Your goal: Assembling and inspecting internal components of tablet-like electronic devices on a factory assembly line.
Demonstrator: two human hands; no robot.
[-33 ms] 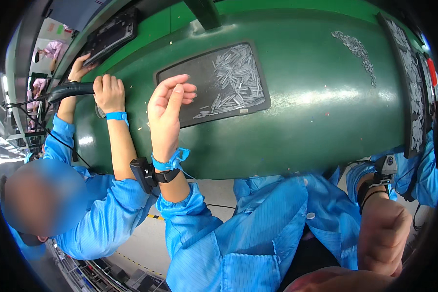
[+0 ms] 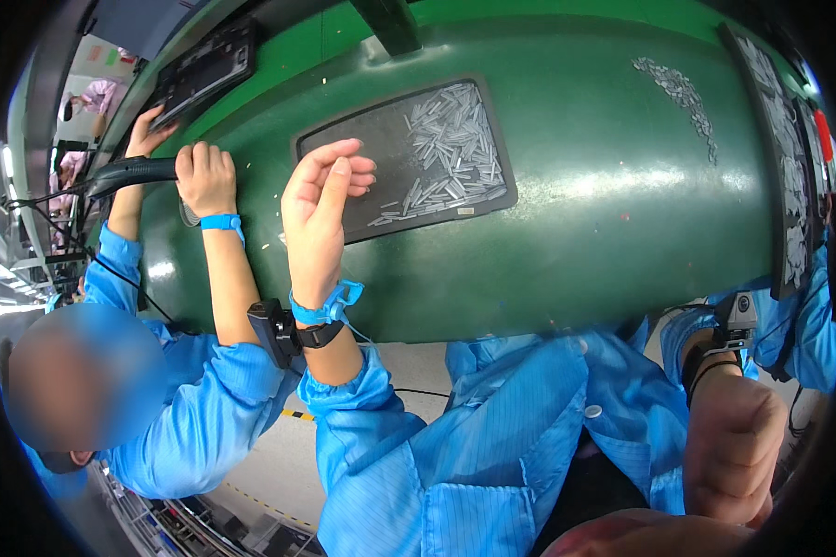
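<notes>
Our left hand (image 2: 320,209) is lifted at centre left, fingers half curled toward the thumb; whether they pinch anything we cannot tell. Just right of it lies the dark tray (image 2: 344,148) of small metal pins (image 2: 446,153) on the green table (image 2: 604,213). Our right hand (image 2: 734,446) – a closed fist – sits lower right, well apart from the pins. At upper left, a co-worker's hand (image 2: 204,176) grips a black tool (image 2: 125,172).

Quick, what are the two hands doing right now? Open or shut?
Left hand: raised over the green table beside the dark tray, fingers loosely curled; whether it holds anything cannot be told.
Right hand: closed in a fist, low, off the table.
</notes>
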